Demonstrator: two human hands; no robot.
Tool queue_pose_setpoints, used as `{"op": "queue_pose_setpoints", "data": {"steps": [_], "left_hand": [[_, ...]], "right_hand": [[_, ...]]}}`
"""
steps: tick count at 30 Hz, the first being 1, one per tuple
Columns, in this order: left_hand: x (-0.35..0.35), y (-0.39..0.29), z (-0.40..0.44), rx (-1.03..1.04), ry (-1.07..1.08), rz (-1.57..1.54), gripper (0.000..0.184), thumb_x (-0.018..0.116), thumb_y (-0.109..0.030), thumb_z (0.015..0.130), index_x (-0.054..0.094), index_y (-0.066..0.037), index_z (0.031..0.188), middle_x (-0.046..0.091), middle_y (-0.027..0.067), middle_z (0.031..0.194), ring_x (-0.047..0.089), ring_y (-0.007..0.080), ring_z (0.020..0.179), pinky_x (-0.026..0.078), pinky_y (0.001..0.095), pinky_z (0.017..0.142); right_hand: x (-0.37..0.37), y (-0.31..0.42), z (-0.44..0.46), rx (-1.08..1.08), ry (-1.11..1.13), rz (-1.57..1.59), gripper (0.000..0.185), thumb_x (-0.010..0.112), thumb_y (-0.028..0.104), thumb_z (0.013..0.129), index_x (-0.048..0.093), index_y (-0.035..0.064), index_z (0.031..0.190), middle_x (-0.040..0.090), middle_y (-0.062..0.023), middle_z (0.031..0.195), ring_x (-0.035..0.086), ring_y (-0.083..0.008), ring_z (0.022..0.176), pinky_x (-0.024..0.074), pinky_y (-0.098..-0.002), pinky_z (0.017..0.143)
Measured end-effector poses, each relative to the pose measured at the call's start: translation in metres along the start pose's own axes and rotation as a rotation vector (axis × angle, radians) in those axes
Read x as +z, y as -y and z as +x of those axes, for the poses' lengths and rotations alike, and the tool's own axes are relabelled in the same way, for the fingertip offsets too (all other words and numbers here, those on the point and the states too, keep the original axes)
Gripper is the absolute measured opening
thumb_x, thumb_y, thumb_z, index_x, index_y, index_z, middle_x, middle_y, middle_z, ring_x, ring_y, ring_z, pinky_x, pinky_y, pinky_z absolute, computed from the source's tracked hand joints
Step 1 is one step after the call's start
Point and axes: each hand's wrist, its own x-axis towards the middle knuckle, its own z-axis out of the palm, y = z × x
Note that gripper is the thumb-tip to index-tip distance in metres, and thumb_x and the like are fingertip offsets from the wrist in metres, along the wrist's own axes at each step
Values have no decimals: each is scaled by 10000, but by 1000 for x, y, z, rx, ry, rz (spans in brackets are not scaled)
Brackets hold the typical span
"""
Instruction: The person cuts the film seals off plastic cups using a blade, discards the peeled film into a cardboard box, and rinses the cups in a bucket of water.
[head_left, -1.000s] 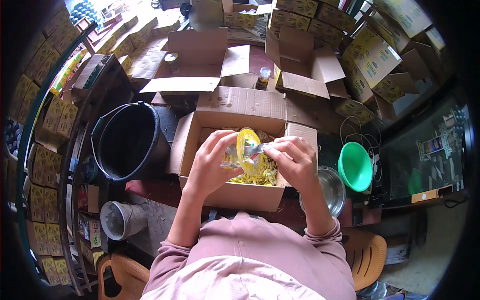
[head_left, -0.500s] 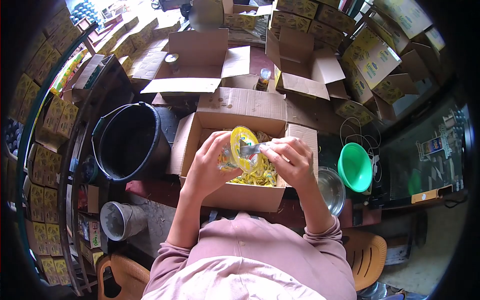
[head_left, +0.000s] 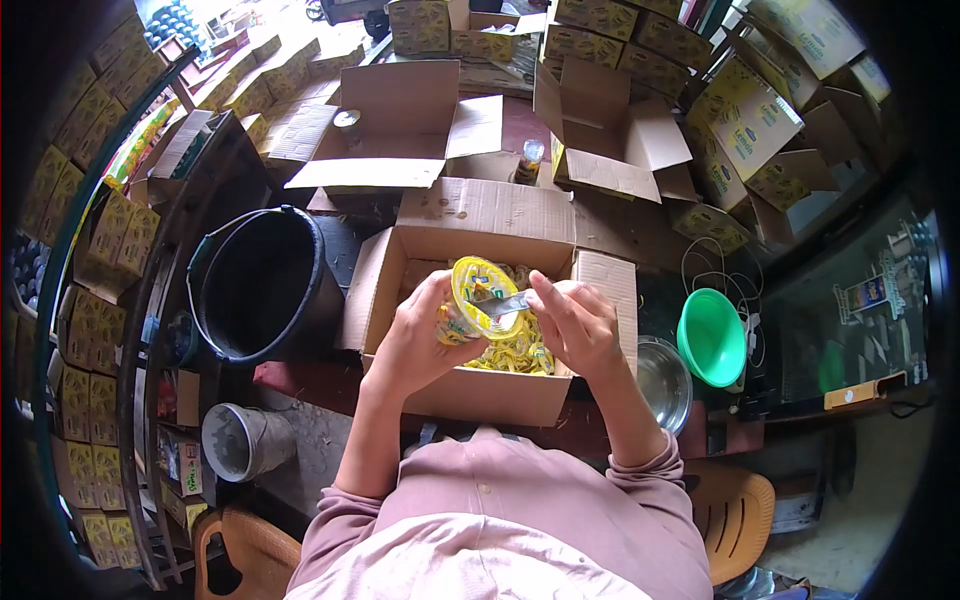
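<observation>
My left hand (head_left: 409, 335) is wrapped round the side of a clear plastic jar (head_left: 461, 322) with a yellow rim, tilted toward me. Small colourful pieces show through its wall. In my right hand (head_left: 580, 328) is a flat metal blade (head_left: 505, 303), pinched between thumb and fingers. Its far end lies across the yellow-edged top of the jar; whether it goes inside I cannot tell. Both hands are above an open cardboard box (head_left: 485, 393). Many small yellow-wrapped pieces (head_left: 520, 352) lie in that box, partly hidden by the jar and hands.
A black bucket (head_left: 322, 300) stands left of the box, with a grey bucket (head_left: 275, 440) lower down. To the right are a metal bowl (head_left: 683, 392) and a green bowl (head_left: 712, 335). Open cartons (head_left: 400, 105) and a small jar (head_left: 529, 160) are behind. Stacked boxes line both sides.
The blade has shifted slightly down and right on the jar's top. My right hand has turned, its fingers more raised. The jar has tipped a little and moved slightly left.
</observation>
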Motion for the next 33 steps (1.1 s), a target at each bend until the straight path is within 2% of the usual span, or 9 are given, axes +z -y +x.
{"op": "queue_pose_setpoints", "data": {"steps": [8,14,17,26,33], "left_hand": [[3,6,0,-49,70,-118,488,739,-140,641,464,28,1007,556,170,923,584,288,848,475,339,729],[2,13,-3,-29,95,-70,523,735,-149,653,460,45,1054,563,177,940,591,277,837,479,331,730],[-2,11,-2,-77,93,-143,553,739,-151,648,455,52,1076,565,178,951,584,278,867,471,332,754],[-1,14,-2,-70,125,-154,567,750,-149,632,458,45,1076,560,181,975,574,288,905,464,342,785],[-3,9,-2,-11,94,-32,598,756,-137,598,457,23,1091,541,187,1034,550,323,949,457,359,809]], "right_hand": [[2,2,-2,65,51,68,568,643,-26,677,460,7,1214,537,-55,578,546,-165,541,465,-300,524],[1,2,-4,92,93,99,573,634,-31,673,457,13,1216,536,-62,563,549,-179,536,464,-306,520],[-5,-2,-3,90,100,79,580,634,-38,661,461,16,1213,527,-58,555,547,-179,533,468,-306,523],[-7,0,0,88,146,110,590,630,-38,659,454,29,1219,527,-60,558,545,-185,526,471,-312,517],[-11,2,3,82,138,108,599,638,-29,656,448,24,1221,532,-69,565,548,-189,527,469,-312,508]]}}
